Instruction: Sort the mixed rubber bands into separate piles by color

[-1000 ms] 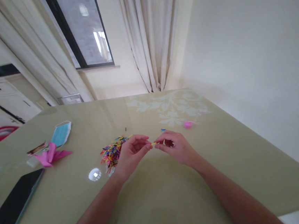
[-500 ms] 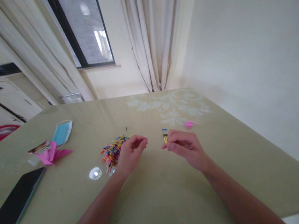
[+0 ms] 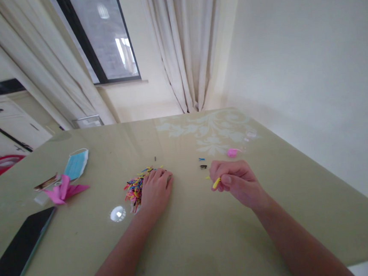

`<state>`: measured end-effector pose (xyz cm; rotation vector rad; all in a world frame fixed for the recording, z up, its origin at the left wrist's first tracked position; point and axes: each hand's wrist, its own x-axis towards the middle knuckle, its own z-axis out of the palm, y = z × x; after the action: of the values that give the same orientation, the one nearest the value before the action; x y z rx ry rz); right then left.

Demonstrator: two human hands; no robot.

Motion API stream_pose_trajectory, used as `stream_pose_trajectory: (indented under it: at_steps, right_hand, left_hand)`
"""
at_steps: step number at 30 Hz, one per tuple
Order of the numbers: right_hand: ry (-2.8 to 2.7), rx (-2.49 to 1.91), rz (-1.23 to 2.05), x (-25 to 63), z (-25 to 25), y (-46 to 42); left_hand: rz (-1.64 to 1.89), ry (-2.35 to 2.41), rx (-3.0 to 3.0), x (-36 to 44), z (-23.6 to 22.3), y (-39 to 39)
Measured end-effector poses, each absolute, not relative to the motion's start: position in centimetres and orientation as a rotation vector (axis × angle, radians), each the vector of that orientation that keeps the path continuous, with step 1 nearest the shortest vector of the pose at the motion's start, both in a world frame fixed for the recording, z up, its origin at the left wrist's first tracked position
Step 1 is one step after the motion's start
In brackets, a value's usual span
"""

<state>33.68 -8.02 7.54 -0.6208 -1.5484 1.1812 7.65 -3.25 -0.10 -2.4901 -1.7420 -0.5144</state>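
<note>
A pile of small multicoloured hair ties [image 3: 134,188] lies on the table, left of the middle. My left hand [image 3: 157,187] rests palm down over the pile's right side. Its fingers are stretched out, and whatever is under the palm is hidden. Between thumb and fingertips, my right hand [image 3: 234,183] pinches a yellow hair tie [image 3: 216,183], held just above the tabletop. A small black hair tie [image 3: 203,167] and a blue one [image 3: 201,159] lie beyond it, to the left of that hand.
On the left of the table [image 3: 193,240] are a dark-screened phone [image 3: 22,246], a pink folded-paper bird [image 3: 64,190] and a blue face mask [image 3: 76,163]. A pink item [image 3: 232,152] lies beyond my right hand. A wall [image 3: 320,78] borders the table's right side.
My left hand has turned palm down and moved left onto the pile. My right hand has shifted slightly right, keeping the yellow hair tie, and the black tie is now fully in view.
</note>
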Motion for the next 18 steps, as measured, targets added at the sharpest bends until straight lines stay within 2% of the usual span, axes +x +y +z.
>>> stream_pose_trajectory:
  at_steps: [3, 6, 13, 18]
  right_hand:
    - [-1.61, -0.598, 1.166, 34.2, 8.0, -7.7]
    - [-1.782, -0.77, 1.104, 35.2, 8.3, -6.9]
    - [-2.225, -1.546, 0.437, 36.5, 6.5, -4.6]
    - [-2.394, -1.66, 0.289, 36.3, 5.3, -4.3]
  left_hand:
    - [-0.523, -1.768, -2.501, 7.5, -0.1, -3.0]
    - [-0.566, -1.804, -2.518, 7.3, -0.2, -2.7]
    - [-0.555, -1.813, -2.558, 7.2, -0.1, -2.4]
    - [-0.544, -1.809, -2.547, 7.2, 0.1, -2.6]
